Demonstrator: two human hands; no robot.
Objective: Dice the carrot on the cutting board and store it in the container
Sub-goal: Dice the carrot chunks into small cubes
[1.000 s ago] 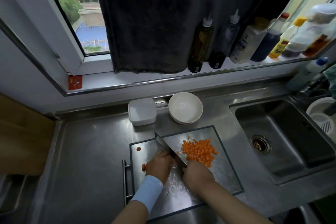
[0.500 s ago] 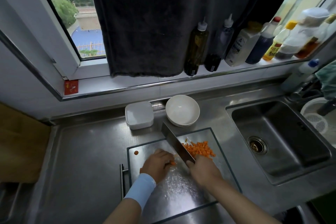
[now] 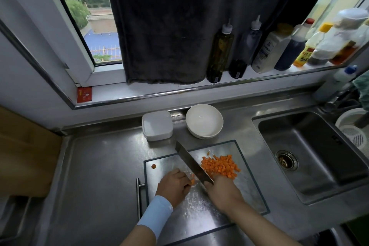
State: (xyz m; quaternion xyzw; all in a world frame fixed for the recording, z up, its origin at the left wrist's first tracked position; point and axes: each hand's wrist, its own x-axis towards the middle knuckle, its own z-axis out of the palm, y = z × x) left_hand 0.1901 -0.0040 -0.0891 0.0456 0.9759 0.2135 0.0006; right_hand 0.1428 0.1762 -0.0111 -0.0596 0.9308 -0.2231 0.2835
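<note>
white bowl (image 3: 204, 121) near sink (image 3: 311, 154); bottles (image 3: 219, 50) line the windowsill (image 3: 159, 92).

- Cutting board (image 3: 249, 191): a steel-grey rectangle with a dark rim, lying flat with its bar handle at 9 o'clock.
- Diced carrot (image 3: 219, 166): a loose heap of small orange cubes at about 1 o'clock on the board, just right of the blade.
- Carrot stub (image 3: 192, 181): a small orange remnant near the board's middle, pinned under the curled fingertips of the left hand (image 3: 173, 184), close beside the blade.
- Carrot slice (image 3: 153, 166): one round piece lying alone in the board's 10 o'clock corner.
- Knife (image 3: 191, 163): a broad cleaver gripped by the right hand (image 3: 221, 191), tip towards 11 o'clock.
- Container (image 3: 157, 125): white, rounded rectangle, lid apparently on, off the board at 11 o'clock.
</note>
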